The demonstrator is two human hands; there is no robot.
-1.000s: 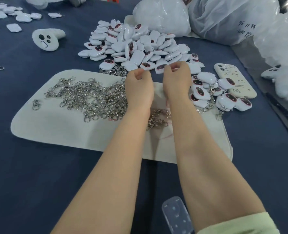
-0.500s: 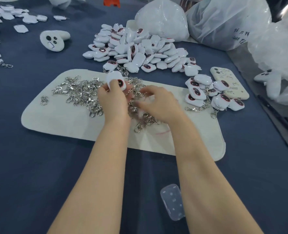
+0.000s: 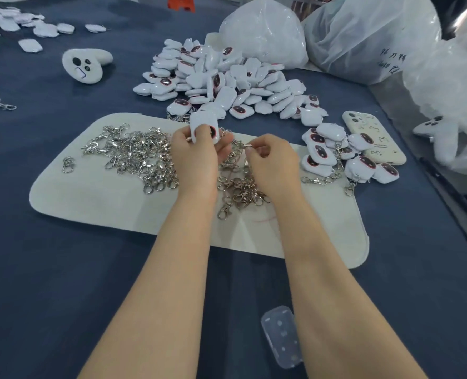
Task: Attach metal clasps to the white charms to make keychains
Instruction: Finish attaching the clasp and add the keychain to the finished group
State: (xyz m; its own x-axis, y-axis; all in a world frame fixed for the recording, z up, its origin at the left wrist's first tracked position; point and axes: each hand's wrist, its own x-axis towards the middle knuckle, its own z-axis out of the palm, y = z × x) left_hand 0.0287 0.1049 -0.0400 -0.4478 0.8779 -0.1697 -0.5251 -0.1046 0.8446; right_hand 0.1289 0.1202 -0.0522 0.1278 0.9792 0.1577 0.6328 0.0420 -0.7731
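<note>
My left hand (image 3: 195, 154) grips a white charm (image 3: 203, 124) with a dark oval on its face, held upright above the white mat (image 3: 95, 198). My right hand (image 3: 272, 162) pinches a small metal clasp (image 3: 245, 145) just to the right of the charm. A heap of loose silver clasps (image 3: 136, 157) lies on the mat, partly under my hands. A big pile of white charms (image 3: 227, 83) sits behind the mat. Charms with clasps on them (image 3: 336, 157) are grouped at the mat's right edge.
A phone in a pale case (image 3: 374, 138) lies right of the finished group. Large plastic bags (image 3: 363, 36) stand at the back right. A plush heart-shaped face (image 3: 86, 64) and more white pieces (image 3: 13, 23) lie at the back left. A clear plastic case (image 3: 281, 335) rests on the dark blue table near me.
My hands came back from the charm pile to the mat; the left one now holds a charm. The right hand has since picked a clasp out of the heap.
</note>
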